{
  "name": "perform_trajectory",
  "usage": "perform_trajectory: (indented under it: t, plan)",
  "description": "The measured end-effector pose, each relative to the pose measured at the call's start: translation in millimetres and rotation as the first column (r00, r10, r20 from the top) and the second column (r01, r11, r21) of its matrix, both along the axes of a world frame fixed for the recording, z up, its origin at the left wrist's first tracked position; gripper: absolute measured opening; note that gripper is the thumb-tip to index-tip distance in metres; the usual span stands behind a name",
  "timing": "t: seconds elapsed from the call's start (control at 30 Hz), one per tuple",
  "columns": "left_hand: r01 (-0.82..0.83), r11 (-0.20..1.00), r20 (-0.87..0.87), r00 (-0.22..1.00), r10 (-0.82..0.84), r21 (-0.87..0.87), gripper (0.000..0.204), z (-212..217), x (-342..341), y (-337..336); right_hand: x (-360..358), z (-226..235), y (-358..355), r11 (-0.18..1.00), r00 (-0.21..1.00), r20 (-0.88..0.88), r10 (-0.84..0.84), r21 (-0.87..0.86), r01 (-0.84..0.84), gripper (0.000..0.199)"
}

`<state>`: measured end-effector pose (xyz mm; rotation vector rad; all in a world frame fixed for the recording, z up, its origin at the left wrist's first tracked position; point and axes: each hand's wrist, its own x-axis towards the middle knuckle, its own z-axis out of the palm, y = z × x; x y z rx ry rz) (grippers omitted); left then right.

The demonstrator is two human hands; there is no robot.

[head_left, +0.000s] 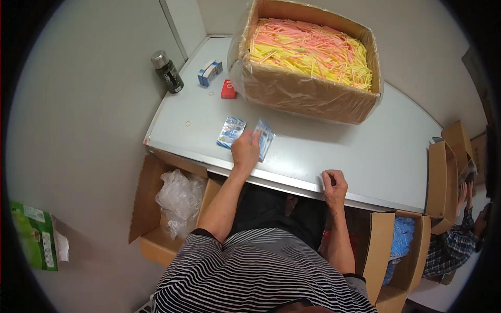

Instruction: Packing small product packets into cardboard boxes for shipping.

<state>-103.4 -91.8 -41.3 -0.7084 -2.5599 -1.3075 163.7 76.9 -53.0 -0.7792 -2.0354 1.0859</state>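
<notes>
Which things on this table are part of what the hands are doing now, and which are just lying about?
In hand:
left hand on small packet
second packet beside it
right hand on table edge

Lying about:
dark bottle
blue-white box
red box
carton of straws

Two small blue printed packets [231,132] side by side near table edge.

Blk/wht striped short-sleeve shirt, dark trousers, bare forearms.
</notes>
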Motion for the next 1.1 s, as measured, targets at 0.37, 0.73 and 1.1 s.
perform_trajectory:
  t: [0.37,0.73,1.1]
  plan:
    - [0.057,0.994,-0.344,0.935,-0.086,-0.095,0.013,14.2,8.1,3.9,-51.7,165.5,54.3,0.922,0.986,-0.082,0.148,0.373,-0.107,0.007]
    - [-0.062,0.825,0.509,0.812,-0.285,0.562,0.020,45.4,26.7,0.8,-345.5,277.7,130.2,0.352,0.624,0.643,0.445,0.515,-0.781,0.030]
    - [-0.104,0.781,0.558,0.757,-0.340,0.616,0.022,43.5,21.2,-8.4,-394.5,260.1,99.8,0.266,0.466,0.883,0.059,0.436,-0.860,0.022]
